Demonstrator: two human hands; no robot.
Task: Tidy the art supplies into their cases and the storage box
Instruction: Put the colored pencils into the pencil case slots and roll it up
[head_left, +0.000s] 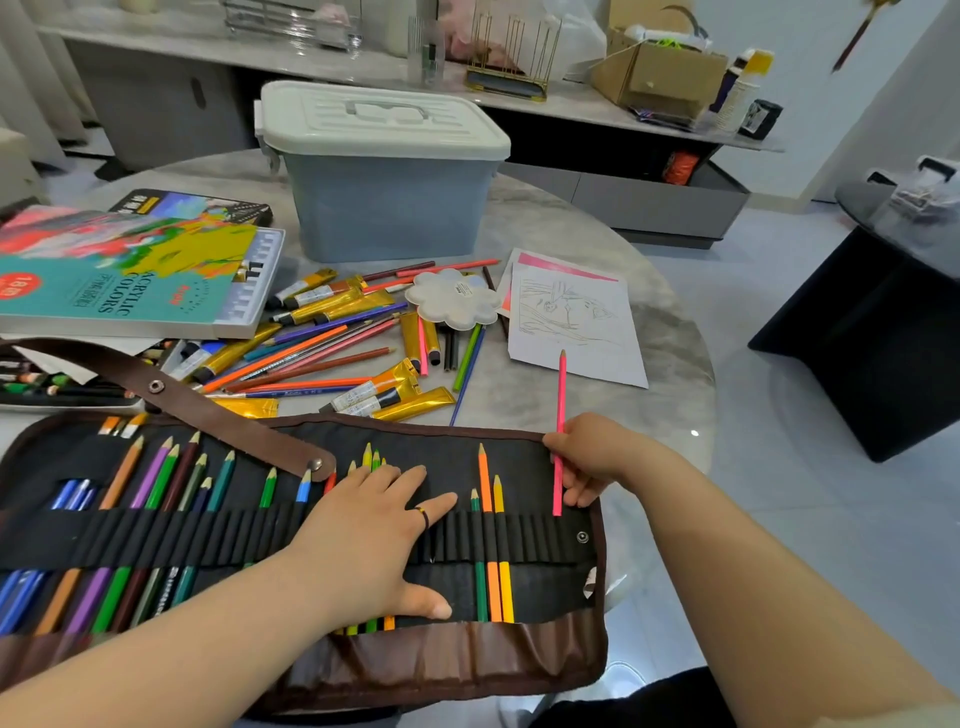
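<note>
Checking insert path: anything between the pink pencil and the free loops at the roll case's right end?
Nothing visible. The right hand holds the pink pencil with its lower end at the elastic band, where the loops look empty. The left hand rests flat on the roll case, clear of them.

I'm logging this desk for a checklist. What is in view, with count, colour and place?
roll: one, black with brown trim, open at near edge
pink pencil: one, at roll's right end
loose pencils: many, mixed colours, mid-table
paint tubes: many, gold, among the pencils
palette: one, white, mid-table
sketch: one, white, right of palette
acrylic box: one, teal, left
storage box: one, grey-blue, lidded, far side
table: one, grey marble
left hand: flat on roll
right hand: pinches pink pencil
</note>
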